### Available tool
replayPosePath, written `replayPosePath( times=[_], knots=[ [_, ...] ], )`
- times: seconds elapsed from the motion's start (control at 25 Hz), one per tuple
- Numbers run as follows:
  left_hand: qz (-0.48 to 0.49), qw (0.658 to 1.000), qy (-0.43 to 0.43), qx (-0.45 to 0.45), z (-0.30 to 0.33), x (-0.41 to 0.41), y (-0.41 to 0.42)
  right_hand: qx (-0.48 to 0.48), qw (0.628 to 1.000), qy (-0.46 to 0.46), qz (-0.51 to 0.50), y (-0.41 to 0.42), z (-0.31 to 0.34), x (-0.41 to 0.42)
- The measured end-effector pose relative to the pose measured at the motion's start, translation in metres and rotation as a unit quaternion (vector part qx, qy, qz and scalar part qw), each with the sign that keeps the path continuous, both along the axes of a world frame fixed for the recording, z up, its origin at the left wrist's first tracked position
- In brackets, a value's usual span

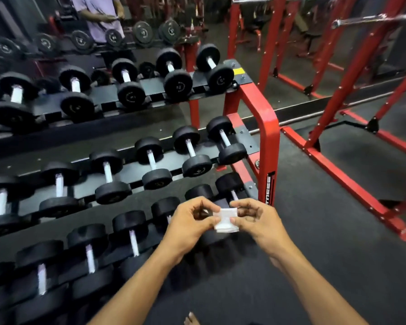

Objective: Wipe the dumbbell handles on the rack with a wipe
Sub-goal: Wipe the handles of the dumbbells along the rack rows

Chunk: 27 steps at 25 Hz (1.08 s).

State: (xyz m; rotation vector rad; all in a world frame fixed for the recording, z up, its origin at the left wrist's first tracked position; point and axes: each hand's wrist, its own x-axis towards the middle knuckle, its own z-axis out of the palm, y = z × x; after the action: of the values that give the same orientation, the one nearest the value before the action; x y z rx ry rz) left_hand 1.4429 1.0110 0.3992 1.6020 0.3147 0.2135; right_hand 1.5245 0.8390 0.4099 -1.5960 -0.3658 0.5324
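**Folded wipe held in front of the bottom tier**

You hold a small white folded wipe (226, 219) between both hands, in the air just in front of the right end of the rack's lowest tier. Your left hand (189, 225) pinches its left edge with curled fingers and thumb; your right hand (258, 219) pinches its right edge the same way. The wipe touches no dumbbell.

Behind it stands the three-tier rack with black shelves and a red steel end frame (268, 127). Each tier carries a row of black round-headed dumbbells with pale metal handles (151, 160), lying side by side and angled toward you.

The floor (314, 266) is dark rubber matting. To the right stand red steel uprights and base rails of a lifting frame (342, 181), with a chrome bar (361, 19) across the top. A mirror (56, 31) behind the rack reflects weights and a person in a light purple shirt (99, 17).
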Motion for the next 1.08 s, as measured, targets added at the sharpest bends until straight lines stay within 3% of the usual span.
replayPosePath(
  times=[0.28,0.56,0.68,0.8,0.92,1.0,1.08],
  knots=[
    [0.035,0.999,-0.024,0.000,0.006,0.130,0.046,0.041,0.999,0.019,-0.029,0.049,0.000,0.129],
    [0.109,0.994,-0.009,0.016,0.011,0.272,0.075,0.078,0.992,0.048,0.081,0.098,0.002,0.295],
    [0.134,0.984,-0.018,0.118,0.012,0.318,0.107,0.083,0.993,0.028,0.084,0.127,0.002,0.351],
    [0.157,0.924,-0.035,0.346,0.007,0.351,0.158,0.070,0.996,0.002,0.052,0.157,0.004,0.398],
    [0.137,0.801,-0.012,0.582,-0.002,0.384,0.215,0.044,0.995,-0.089,0.013,0.169,0.010,0.433],
    [0.128,0.732,0.024,0.669,-0.009,0.412,0.254,-0.003,0.987,-0.163,-0.013,0.177,0.014,0.446],
    [0.134,0.697,0.038,0.703,-0.009,0.439,0.284,-0.027,0.980,-0.199,-0.016,0.183,0.019,0.454]
  ],
)
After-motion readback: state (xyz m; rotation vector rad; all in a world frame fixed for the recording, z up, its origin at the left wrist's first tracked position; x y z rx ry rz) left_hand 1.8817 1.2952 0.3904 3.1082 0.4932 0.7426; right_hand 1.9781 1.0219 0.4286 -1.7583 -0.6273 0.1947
